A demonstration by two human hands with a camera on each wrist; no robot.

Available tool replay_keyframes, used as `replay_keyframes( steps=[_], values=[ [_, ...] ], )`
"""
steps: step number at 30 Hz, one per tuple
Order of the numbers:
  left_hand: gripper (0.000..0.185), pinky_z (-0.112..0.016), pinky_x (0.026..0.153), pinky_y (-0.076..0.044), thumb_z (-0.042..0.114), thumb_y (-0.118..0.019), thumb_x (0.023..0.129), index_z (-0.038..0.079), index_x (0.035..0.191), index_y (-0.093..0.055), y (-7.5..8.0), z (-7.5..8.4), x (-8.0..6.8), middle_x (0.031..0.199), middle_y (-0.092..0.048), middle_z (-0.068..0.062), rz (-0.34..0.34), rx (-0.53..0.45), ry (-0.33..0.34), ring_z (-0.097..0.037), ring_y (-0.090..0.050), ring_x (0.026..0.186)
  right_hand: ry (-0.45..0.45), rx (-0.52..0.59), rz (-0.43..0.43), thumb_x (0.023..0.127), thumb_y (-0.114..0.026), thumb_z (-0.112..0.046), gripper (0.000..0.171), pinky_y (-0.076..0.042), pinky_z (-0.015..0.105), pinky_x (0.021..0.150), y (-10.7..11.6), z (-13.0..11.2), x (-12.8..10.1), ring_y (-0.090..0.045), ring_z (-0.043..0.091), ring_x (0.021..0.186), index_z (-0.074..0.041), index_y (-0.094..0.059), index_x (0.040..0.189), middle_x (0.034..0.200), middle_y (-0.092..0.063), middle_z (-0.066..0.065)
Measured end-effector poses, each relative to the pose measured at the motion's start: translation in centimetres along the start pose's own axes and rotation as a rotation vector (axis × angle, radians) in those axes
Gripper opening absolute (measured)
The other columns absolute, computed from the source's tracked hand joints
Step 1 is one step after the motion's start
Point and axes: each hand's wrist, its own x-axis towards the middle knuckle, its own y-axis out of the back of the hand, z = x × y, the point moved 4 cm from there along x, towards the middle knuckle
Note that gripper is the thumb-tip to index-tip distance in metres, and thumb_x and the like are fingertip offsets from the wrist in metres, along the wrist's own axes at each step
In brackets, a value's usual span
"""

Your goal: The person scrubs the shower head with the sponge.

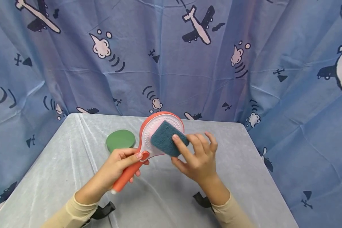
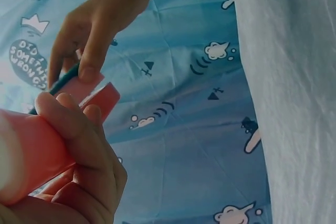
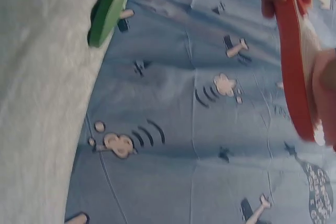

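Note:
My left hand [image 1: 116, 167] grips the orange handle of a round-headed brush [image 1: 146, 128], its thumb by the orange button at the neck. The brush is held up at a slant, its pale face with small nubs turned toward the head camera. In my right hand [image 1: 199, 156] is a scouring sponge [image 1: 166, 137], pinched by its lower right edge. Its dark green scouring side faces up, and its pink side [image 2: 86, 85] shows in the left wrist view. The sponge lies over the brush face and covers part of it; in the right wrist view the two seem to touch.
A flat green disc [image 1: 121, 140] lies on the grey cloth-covered table [image 1: 230, 177], behind the left hand. A blue curtain [image 1: 171, 69] printed with planes hangs behind and beside the table. Black straps [image 1: 103, 211] show near both wrists.

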Motion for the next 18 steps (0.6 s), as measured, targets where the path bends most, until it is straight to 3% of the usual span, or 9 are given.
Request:
replay_keyframes(
  steps=[3, 6, 9, 14, 16, 18],
  values=[
    [0.035, -0.03, 0.049, -0.059, 0.022, -0.063, 0.102, -0.005, 0.124, -0.066, -0.2, 0.1, 0.0, 0.102, -0.075, -0.012, -0.006, -0.004, 0.008, -0.014, -0.068, 0.064, -0.152, -0.031, 0.029, 0.081, -0.073, -0.031, 0.047, -0.035, 0.066, 0.093, 0.5, 1.2, 0.0, -0.055, 0.038, 0.092, -0.013, -0.074, 0.124, 0.099, -0.064, 0.019],
    [0.035, -0.03, 0.049, -0.059, 0.022, -0.062, 0.102, -0.005, 0.125, -0.066, -0.2, 0.1, -0.1, 0.102, -0.075, -0.012, -0.008, -0.008, 0.014, -0.014, -0.069, 0.064, -0.207, -0.012, 0.013, 0.084, -0.073, -0.033, 0.048, -0.035, 0.067, 0.093, 0.6, 1.5, -0.1, -0.055, 0.039, 0.093, -0.011, -0.073, 0.126, 0.1, -0.063, 0.02],
    [0.036, -0.03, 0.049, -0.059, 0.022, -0.061, 0.103, -0.006, 0.126, -0.064, 0.0, 0.2, -0.1, 0.102, -0.075, -0.011, -0.004, -0.021, 0.012, -0.014, -0.069, 0.064, -0.135, 0.05, -0.018, 0.085, -0.072, -0.034, 0.048, -0.037, 0.066, 0.091, 0.4, 0.7, -0.2, -0.056, 0.038, 0.093, -0.009, -0.073, 0.126, 0.1, -0.064, 0.02],
    [0.037, -0.03, 0.049, -0.059, 0.02, -0.058, 0.104, -0.009, 0.128, -0.062, 0.4, 0.4, -0.1, 0.102, -0.076, -0.012, 0.011, -0.04, -0.015, -0.013, -0.068, 0.062, 0.087, 0.118, -0.081, 0.082, -0.071, -0.034, 0.049, -0.039, 0.062, 0.091, -0.2, -0.7, -0.2, -0.056, 0.034, 0.093, -0.012, -0.072, 0.126, 0.103, -0.065, 0.017],
    [0.037, -0.029, 0.049, -0.058, 0.02, -0.058, 0.104, -0.009, 0.127, -0.062, 0.5, 0.5, -0.1, 0.101, -0.076, -0.012, 0.016, -0.043, -0.02, -0.013, -0.068, 0.062, 0.102, 0.09, -0.057, 0.08, -0.072, -0.033, 0.048, -0.038, 0.062, 0.091, -0.1, -0.5, -0.1, -0.056, 0.034, 0.092, -0.013, -0.073, 0.124, 0.1, -0.065, 0.016],
    [0.036, -0.029, 0.049, -0.058, 0.019, -0.059, 0.104, -0.008, 0.127, -0.062, 0.5, 0.5, -0.2, 0.101, -0.076, -0.012, 0.013, -0.048, -0.022, -0.013, -0.068, 0.063, 0.03, 0.046, -0.014, 0.08, -0.073, -0.032, 0.047, -0.037, 0.063, 0.092, 0.3, 0.3, 0.0, -0.055, 0.035, 0.091, -0.013, -0.074, 0.123, 0.098, -0.064, 0.017]
  ],
)
